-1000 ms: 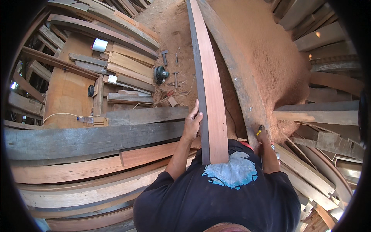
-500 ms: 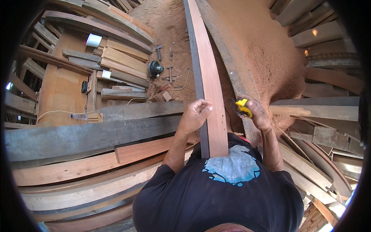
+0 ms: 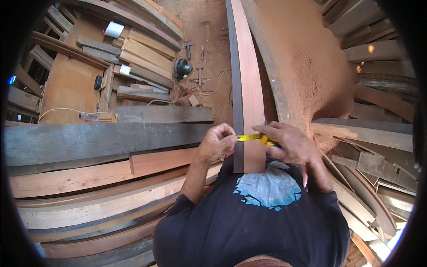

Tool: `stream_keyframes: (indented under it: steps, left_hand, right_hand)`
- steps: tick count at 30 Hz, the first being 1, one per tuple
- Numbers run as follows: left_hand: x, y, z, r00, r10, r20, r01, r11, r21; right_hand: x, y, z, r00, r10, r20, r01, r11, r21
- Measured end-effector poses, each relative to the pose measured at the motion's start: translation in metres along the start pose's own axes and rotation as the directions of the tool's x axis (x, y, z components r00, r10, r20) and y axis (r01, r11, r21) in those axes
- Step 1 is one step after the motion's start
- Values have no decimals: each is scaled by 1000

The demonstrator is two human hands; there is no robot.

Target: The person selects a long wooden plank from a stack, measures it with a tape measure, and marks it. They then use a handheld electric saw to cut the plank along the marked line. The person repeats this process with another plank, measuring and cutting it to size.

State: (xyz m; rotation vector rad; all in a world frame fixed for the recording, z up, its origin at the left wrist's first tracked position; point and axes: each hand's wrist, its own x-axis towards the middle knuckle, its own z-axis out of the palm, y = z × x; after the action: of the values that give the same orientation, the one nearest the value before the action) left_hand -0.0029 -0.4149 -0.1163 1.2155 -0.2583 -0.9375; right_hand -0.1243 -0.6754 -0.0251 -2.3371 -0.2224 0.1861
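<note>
A long reddish plank (image 3: 247,84) with a dark left edge runs away from my chest toward the top of the view. A yellow tape measure (image 3: 255,138) lies stretched across its near end. My left hand (image 3: 216,143) pinches the tape's end at the plank's left edge. My right hand (image 3: 291,144) holds the tape's yellow case at the right edge, fingers curled over it.
Stacked grey and pale planks (image 3: 102,142) lie to the left. A mound of red sawdust (image 3: 311,66) rises on the right. A white cup (image 3: 114,30), a plastic bottle (image 3: 89,117), a dark round tool (image 3: 182,68) and hammers (image 3: 199,75) lie farther off.
My left hand has left the plank's side and taken the tape's end. My right hand rose from the right, brought the yellow tape measure up, and the tape now spans the plank.
</note>
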Motion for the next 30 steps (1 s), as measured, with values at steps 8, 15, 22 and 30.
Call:
stream_keyframes:
  steps: [8,15,22,30]
  left_hand:
    - [-25,-38,-15,961,-226,-162,234,972,34]
    - [-17,-49,-26,949,-313,-29,312,949,-36]
    - [-15,-52,-33,937,-347,40,349,925,-151]
    - [-13,-51,-34,933,-350,82,359,916,-179]
  right_hand:
    - [-61,7,-33,919,348,186,-311,929,-199]
    - [-74,23,-28,920,343,189,-339,939,-56]
    - [-71,32,-24,914,343,218,-348,938,-17]
    - [-74,46,-16,938,271,218,-282,959,17]
